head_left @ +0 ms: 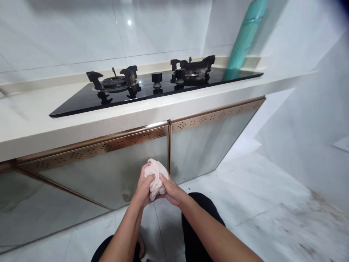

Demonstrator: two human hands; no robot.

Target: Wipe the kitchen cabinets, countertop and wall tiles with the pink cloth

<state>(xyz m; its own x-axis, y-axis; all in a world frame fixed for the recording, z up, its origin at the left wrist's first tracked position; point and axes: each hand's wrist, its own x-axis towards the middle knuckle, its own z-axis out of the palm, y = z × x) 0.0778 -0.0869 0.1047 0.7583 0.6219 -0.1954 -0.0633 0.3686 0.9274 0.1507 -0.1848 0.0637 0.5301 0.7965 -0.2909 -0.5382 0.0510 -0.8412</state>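
Observation:
A pale pink cloth is bunched up between my two hands, in front of the lower cabinet. My left hand grips its left side, with the thumb pressed on top. From the right, my right hand closes round the other side, its thumb also on the cloth. The fingers beneath the cloth are mostly hidden. Both hands are held low, below the countertop and above the floor, apart from the cabinet doors as far as I can tell.
A black glass gas hob with two burners and two knobs is set in the white countertop. A teal cylinder stands at its right end. Glass cabinet doors with copper-coloured trim face me. Marble-look tiles cover the floor, dirty at right.

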